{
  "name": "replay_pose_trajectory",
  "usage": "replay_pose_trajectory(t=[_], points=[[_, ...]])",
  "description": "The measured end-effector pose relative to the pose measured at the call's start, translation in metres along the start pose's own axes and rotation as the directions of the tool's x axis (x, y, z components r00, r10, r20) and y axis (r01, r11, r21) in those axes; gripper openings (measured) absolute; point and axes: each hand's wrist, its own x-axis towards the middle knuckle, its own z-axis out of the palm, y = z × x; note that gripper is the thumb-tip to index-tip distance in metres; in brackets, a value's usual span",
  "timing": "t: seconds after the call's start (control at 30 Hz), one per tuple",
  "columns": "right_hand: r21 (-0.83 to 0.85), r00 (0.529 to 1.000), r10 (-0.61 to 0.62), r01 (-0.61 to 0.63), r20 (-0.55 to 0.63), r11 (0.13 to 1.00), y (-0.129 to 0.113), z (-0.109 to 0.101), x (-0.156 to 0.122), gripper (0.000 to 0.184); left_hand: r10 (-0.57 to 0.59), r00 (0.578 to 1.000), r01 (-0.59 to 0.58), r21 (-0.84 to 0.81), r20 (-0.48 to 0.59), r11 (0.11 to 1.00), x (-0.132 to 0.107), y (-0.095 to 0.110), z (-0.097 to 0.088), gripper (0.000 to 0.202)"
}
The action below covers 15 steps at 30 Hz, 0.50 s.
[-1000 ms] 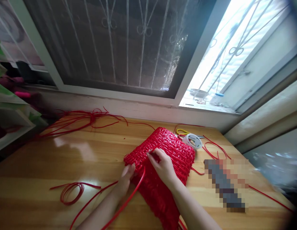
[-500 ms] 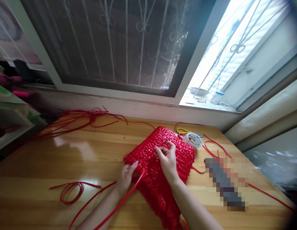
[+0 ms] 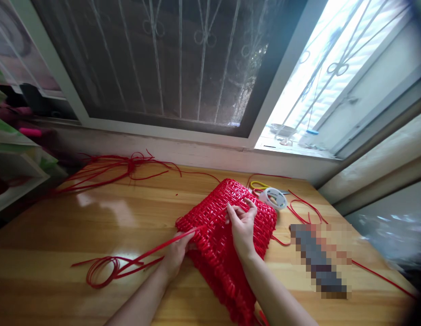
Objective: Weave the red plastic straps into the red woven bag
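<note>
A red woven plastic-strip basket (image 3: 227, 190) lies tilted on its side on the wooden table in front of me. My left hand (image 3: 175, 252) grips its left edge, the fingers partly hidden beneath the weave. Above the woven face, my right hand (image 3: 242, 224) pinches a red plastic strip (image 3: 152, 251) between thumb and forefinger, its other fingers loosely curled. From that pinch the strip passes over the left side of the basket and on across the table to the left.
Behind the basket lie yellow-handled scissors (image 3: 260, 185) and a white tape roll (image 3: 273, 198). A loose red coil (image 3: 102, 272) rests at left, and a bundle of red strips (image 3: 131, 167) at the back. A pixelated object (image 3: 319, 262) is on the right.
My right hand has moved slightly right, away from the left edge, drawing the strip. The strip's loose length has swung from the near side up to the left, across my left hand.
</note>
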Motion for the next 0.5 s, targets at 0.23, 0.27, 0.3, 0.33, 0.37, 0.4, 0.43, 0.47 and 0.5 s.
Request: replay_pose_trajectory(t=[0.23,0.27,0.3,0.33,0.37,0.4,0.43,0.47,0.5], points=[[-0.015,1.000,-0.018,0.018,0.008,1.000,0.004,-0.001,0.002,0.037,-0.043,0.999,0.043,0.003,0.011,0.999,0.002,0.001,0.002,0.034],[-0.028,1.000,-0.021,0.021,0.020,0.999,0.005,-0.001,0.002,0.034,-0.035,0.999,0.036,0.064,-0.010,0.997,0.003,0.003,0.001,0.036],[-0.053,0.999,-0.025,0.027,0.038,0.998,0.006,-0.001,0.002,0.031,-0.015,0.999,0.020,0.157,-0.032,0.987,0.002,0.007,0.000,0.036],[-0.096,0.997,-0.035,0.040,0.062,0.995,0.007,-0.001,0.002,0.027,0.017,0.999,-0.003,0.276,-0.051,0.961,0.000,0.013,-0.001,0.035],[-0.158,0.994,-0.049,0.064,0.093,0.985,0.008,-0.001,0.002,0.022,0.054,0.997,-0.025,0.413,-0.060,0.910,-0.005,0.021,-0.003,0.034],[-0.234,0.989,-0.065,0.096,0.136,0.968,0.009,-0.001,0.001,0.018,0.089,0.995,-0.049,0.550,-0.046,0.834,-0.011,0.031,-0.004,0.031],[-0.315,0.978,-0.079,0.137,0.192,0.939,0.009,-0.002,0.001,0.014,0.090,0.996,-0.059,0.675,-0.010,0.736,-0.018,0.042,-0.005,0.029],[-0.391,0.963,-0.091,0.188,0.253,0.901,0.009,-0.002,0.000,0.010,0.088,0.996,-0.055,0.777,-0.001,0.628,-0.027,0.053,-0.005,0.028],[-0.453,0.944,-0.103,0.244,0.312,0.858,0.010,-0.002,0.000,0.009,0.083,0.997,-0.042,0.857,-0.001,0.514,-0.037,0.064,-0.005,0.029]])
